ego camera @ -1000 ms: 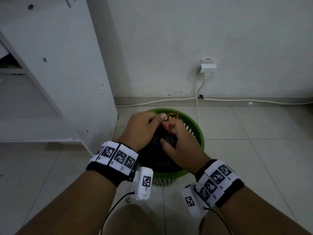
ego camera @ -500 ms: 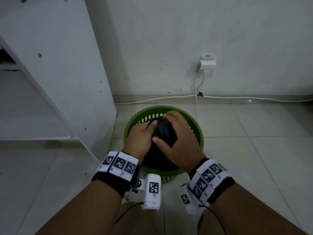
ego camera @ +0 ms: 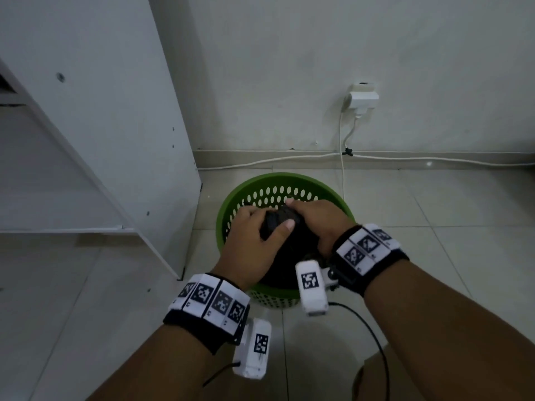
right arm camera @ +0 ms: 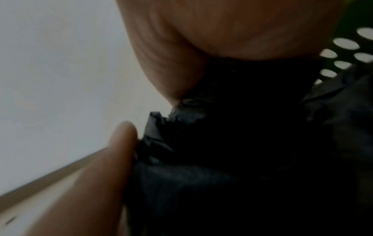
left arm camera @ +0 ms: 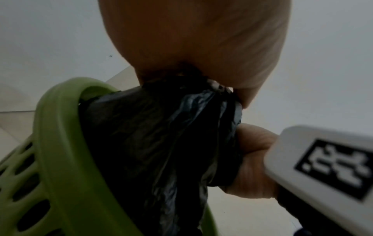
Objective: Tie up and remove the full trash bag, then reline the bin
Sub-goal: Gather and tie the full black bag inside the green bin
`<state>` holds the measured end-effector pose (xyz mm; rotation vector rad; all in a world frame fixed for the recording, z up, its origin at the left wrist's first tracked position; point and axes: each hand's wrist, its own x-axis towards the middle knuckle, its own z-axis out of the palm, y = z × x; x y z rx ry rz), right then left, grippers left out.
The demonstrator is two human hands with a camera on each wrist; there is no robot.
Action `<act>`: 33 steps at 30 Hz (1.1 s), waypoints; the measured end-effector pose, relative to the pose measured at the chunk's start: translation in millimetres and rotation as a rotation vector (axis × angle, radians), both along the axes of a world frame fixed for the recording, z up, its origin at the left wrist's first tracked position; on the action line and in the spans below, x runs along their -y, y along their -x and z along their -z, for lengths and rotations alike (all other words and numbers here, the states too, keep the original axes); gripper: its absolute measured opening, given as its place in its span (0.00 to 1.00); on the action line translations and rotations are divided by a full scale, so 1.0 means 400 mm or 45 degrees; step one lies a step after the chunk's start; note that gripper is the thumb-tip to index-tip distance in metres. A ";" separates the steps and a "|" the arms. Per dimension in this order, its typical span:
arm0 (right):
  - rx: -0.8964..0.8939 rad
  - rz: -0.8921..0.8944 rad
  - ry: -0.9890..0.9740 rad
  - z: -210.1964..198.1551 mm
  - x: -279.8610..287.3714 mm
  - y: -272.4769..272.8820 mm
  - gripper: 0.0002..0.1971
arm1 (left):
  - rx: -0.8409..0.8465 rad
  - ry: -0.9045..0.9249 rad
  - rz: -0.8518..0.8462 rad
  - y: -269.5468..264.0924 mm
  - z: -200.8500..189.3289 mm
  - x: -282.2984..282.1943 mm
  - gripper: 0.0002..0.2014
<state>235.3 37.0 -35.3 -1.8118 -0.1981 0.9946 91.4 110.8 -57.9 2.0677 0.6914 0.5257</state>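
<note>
A green perforated bin (ego camera: 330, 195) stands on the tiled floor against the wall. A black trash bag (ego camera: 292, 253) fills it, its top gathered into a bunch. My left hand (ego camera: 257, 230) grips that bunched neck from the left, thumb laid across it. My right hand (ego camera: 315, 215) curls over the neck from the right and far side. In the left wrist view the bag (left arm camera: 157, 143) rises past the bin rim (left arm camera: 60, 135) into my palm. The right wrist view shows dark crumpled plastic (right arm camera: 222, 159) under my palm, blurred.
A white cabinet side (ego camera: 124, 125) stands close on the bin's left. A wall plug (ego camera: 363, 99) and white cables (ego camera: 289, 160) run along the skirting behind the bin. Bare floor tiles (ego camera: 448, 233) spread to the right and front.
Both hands have closed down onto the bag's bunched top. An orange strip between the fingers a second ago is out of sight. My right wrist has rolled over the bag.
</note>
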 end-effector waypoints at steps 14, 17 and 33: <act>1.384 -0.619 -0.110 0.085 0.072 0.052 0.34 | -0.008 0.823 -0.340 -0.064 0.026 -0.054 0.15; 1.494 -0.680 -0.014 0.104 0.071 0.048 0.29 | -0.082 0.856 -0.326 -0.069 0.015 -0.068 0.19; 0.319 -0.269 -0.015 0.108 -0.017 -0.036 0.19 | -0.319 -0.209 0.010 -0.057 0.062 -0.043 0.04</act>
